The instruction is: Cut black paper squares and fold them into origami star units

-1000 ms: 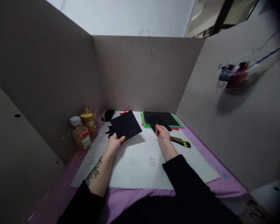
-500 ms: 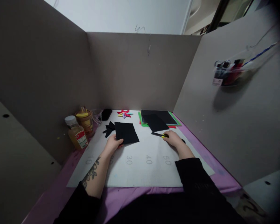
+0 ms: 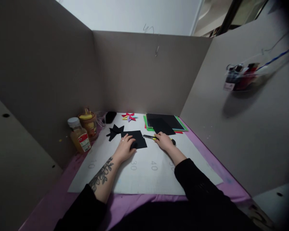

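My left hand [image 3: 126,148] lies on a square of black paper [image 3: 140,141], its fingers spread and pressing it to the white board. Nothing is gripped in that hand. Closed round a black and yellow utility knife [image 3: 149,137] is my right hand [image 3: 164,141]; the knife's tip points left at the paper's right edge. Folded black paper pieces [image 3: 115,131] lie just beyond the left edge of the square. Another black sheet [image 3: 167,127] rests slantwise, partly over the paper stack.
A stack of coloured paper [image 3: 186,129] is at the back right. Folded colourful paper pieces [image 3: 129,117] and a black object [image 3: 110,117] lie at the back. A glue bottle [image 3: 80,141] and a brown jar [image 3: 90,126] stand left. A clear holder [image 3: 243,77] hangs on the right wall.
My left hand has gone from holding the paper's edge to lying flat on it, and the paper is down on the board. My right hand has brought the knife leftward to the paper.
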The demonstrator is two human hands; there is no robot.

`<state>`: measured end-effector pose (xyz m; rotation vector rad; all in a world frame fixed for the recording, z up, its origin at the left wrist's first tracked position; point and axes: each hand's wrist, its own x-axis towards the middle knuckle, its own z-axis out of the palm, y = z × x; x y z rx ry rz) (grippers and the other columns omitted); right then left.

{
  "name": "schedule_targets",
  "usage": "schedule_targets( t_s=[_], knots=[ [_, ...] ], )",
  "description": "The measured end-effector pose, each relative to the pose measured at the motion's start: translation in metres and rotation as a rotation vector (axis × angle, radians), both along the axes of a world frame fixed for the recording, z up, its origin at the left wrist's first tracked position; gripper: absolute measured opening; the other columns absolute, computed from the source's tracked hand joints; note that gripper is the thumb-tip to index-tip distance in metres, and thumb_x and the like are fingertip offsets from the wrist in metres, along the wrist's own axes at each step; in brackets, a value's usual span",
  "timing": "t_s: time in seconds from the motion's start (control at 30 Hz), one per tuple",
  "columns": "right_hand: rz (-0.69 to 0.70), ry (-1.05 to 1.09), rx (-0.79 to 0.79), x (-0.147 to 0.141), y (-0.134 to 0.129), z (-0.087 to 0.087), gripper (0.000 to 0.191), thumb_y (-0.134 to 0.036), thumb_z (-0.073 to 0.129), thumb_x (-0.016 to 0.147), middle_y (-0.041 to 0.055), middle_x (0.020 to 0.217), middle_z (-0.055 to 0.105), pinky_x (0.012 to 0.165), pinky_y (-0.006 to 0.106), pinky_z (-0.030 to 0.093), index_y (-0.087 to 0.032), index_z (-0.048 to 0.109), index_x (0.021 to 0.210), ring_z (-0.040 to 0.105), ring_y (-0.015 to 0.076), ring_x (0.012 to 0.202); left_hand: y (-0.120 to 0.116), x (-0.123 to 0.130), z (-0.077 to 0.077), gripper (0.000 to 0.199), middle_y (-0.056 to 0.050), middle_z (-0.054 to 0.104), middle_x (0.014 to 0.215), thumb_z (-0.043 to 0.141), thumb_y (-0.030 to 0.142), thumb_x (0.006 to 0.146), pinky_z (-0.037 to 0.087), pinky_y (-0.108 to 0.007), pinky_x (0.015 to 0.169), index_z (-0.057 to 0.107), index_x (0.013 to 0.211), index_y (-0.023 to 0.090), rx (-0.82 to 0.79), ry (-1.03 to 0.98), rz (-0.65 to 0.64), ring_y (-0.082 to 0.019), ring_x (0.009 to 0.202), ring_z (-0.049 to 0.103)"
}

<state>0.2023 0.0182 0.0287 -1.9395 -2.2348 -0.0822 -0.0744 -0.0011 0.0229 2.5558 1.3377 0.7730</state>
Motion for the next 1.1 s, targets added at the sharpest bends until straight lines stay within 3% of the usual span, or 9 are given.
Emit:
schedule_targets(
  t_s=[0.17, 0.37, 0.6, 1.1],
  knots=[
    [0.108, -0.028, -0.071, 0.001, 0.005, 0.005, 0.033, -0.03, 0.057, 0.082, 0.0063, 0.109, 0.058, 0.079, 0.027, 0.035, -0.027, 0.063, 0.115, 0.055, 0.0207, 0.096, 0.002, 0.005, -0.005, 0.049, -0.009, 0.043, 0.141, 0.055, 0.037, 0.083, 0.025, -0.055, 0.107, 0.049, 0.132, 0.028, -0.103, 0.117, -0.028, -0.034, 0.136, 0.025],
    [0.209, -0.045, -0.156, 0.008, -0.013, 0.013, 0.029, -0.025, 0.056, 0.081, 0.0058, 0.101, 0.058, 0.072, 0.025, 0.034, -0.026, 0.066, 0.108, 0.055, 0.0186, 0.088, 0.009, 0.009, -0.008, 0.045, -0.007, 0.037, 0.147, 0.039, 0.043, 0.09, 0.024, -0.057, 0.106, 0.05, 0.132, 0.032, -0.225, 0.219, 0.011, -0.037, 0.137, 0.022],
    [0.216, -0.09, -0.182, 0.005, -0.032, 0.02, 0.033, -0.015, 0.05, 0.08, 0.0069, 0.102, 0.058, 0.069, 0.026, 0.031, -0.026, 0.065, 0.107, 0.053, 0.0195, 0.089, 0.007, 0.013, -0.004, 0.045, -0.007, 0.035, 0.148, 0.037, 0.04, 0.091, 0.024, -0.056, 0.106, 0.05, 0.133, 0.032, -0.243, 0.218, 0.027, -0.037, 0.138, 0.022],
    [0.198, -0.258, -0.186, -0.007, -0.028, 0.019, 0.031, -0.015, 0.044, 0.083, 0.0132, 0.106, 0.057, 0.078, 0.032, 0.032, -0.021, 0.064, 0.106, 0.051, 0.0228, 0.091, 0.01, 0.017, -0.001, 0.046, -0.007, 0.031, 0.15, 0.034, 0.039, 0.092, 0.023, -0.055, 0.106, 0.047, 0.135, 0.03, -0.306, 0.253, 0.034, -0.037, 0.138, 0.02]
  ],
)
